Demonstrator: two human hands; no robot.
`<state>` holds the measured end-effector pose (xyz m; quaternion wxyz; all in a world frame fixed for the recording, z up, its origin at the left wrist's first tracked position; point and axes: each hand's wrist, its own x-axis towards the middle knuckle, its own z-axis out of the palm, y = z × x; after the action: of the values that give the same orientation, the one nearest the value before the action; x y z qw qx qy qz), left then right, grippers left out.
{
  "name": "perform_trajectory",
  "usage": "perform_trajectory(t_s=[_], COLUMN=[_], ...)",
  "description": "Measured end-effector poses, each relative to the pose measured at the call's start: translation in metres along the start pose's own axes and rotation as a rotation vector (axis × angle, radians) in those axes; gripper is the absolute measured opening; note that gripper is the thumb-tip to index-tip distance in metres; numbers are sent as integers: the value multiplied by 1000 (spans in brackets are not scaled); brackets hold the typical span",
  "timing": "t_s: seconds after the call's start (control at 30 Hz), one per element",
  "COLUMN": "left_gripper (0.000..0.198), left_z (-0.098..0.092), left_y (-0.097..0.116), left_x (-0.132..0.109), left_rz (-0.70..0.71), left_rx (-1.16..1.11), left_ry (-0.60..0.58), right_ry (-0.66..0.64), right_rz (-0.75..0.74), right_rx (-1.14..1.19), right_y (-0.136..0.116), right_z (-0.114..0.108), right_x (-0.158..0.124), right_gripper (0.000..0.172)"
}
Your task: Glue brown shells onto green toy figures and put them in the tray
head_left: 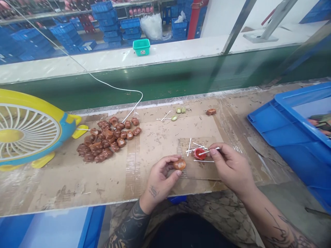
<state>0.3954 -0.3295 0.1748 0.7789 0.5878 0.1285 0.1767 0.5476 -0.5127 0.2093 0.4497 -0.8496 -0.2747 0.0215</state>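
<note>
My left hand (165,172) is closed on a small brown hollow piece (179,164), its pale hollow side facing up. Between the thumb and fingers of my right hand (231,167) is a cotton swab (210,151), its tip in a small pot of red paint (199,154). Several loose cotton swabs (189,146) lie around the pot on a cardboard piece (186,172). To the left, a heap of similar brown pieces (106,141) rests on the cardboard-covered table (152,144).
A yellow and blue fan (31,129) stands at the left, and a blue crate (279,120) at the right. Small green pieces (179,110), crossed swabs (165,117) and one brown piece (211,111) lie farther back. A white cable (116,88) runs down to the heap. Beyond is a green basket (141,47).
</note>
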Motion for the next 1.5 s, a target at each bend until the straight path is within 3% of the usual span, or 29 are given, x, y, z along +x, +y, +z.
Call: perform_trajectory(t_s=[0.2, 0.37, 0.53, 0.63, 0.73, 0.9, 1.27, 1.37, 1.5], left_gripper=[28, 30, 33, 33, 33, 32, 28, 26, 35], left_z=[0, 0, 0, 1, 0, 0, -1, -3, -3], left_y=[2, 3, 4, 4, 3, 2, 3, -1, -2], left_x=[1, 2, 1, 1, 1, 1, 2, 2, 4], left_rz=[-2, -24, -49, -62, -53, -33, -24, -27, 16], left_rx=[4, 11, 17, 12, -6, -6, -14, -10, 26], left_ry=[10, 9, 4, 0, -15, -29, -4, 40, 29], right_ry=[-41, -11, 60, -20, -126, -221, -211, -107, -19], right_rz=[-61, -45, 65, 61, 35, 1, -292, -184, -47], right_rx=[-160, -146, 171, 383, 453, 348, 248, 246, 18], right_y=[6, 8, -6, -21, -30, -25, -28, -20, -3], right_z=[1, 1, -3, 2, 13, 25, 15, 7, -2], right_x=[5, 3, -4, -10, -14, -18, -16, -14, -3], right_gripper=[21, 20, 19, 19, 19, 19, 12, 10, 18])
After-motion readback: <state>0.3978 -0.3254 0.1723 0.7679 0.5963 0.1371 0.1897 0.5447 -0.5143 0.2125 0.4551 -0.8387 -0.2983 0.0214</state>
